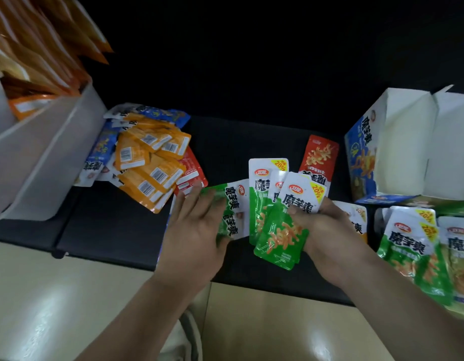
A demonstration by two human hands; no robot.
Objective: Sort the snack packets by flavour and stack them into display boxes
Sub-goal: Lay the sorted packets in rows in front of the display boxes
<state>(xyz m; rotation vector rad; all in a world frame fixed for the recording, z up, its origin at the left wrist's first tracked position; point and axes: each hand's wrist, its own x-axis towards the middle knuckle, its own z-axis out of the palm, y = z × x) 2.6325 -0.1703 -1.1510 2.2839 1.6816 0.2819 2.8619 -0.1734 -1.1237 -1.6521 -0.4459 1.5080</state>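
My right hand [327,230] grips a fanned bunch of green-and-white snack packets [275,220] over the black surface, thumb on the front one. Just to its left, my left hand [197,227] lies with straight fingers on a single green packet [232,207] that is turned sideways. A red packet [320,157] lies behind the bunch. At the left sits a mixed heap of orange packets [150,162], blue packets [103,147] and a red one. More green packets [408,246] are stacked at the right, below an open blue-and-white display box [361,152].
A white plastic bin [45,157] stands at the far left with orange packets [38,48] sticking out of it. The black surface [116,225] ends at a front edge, with a pale glossy floor below.
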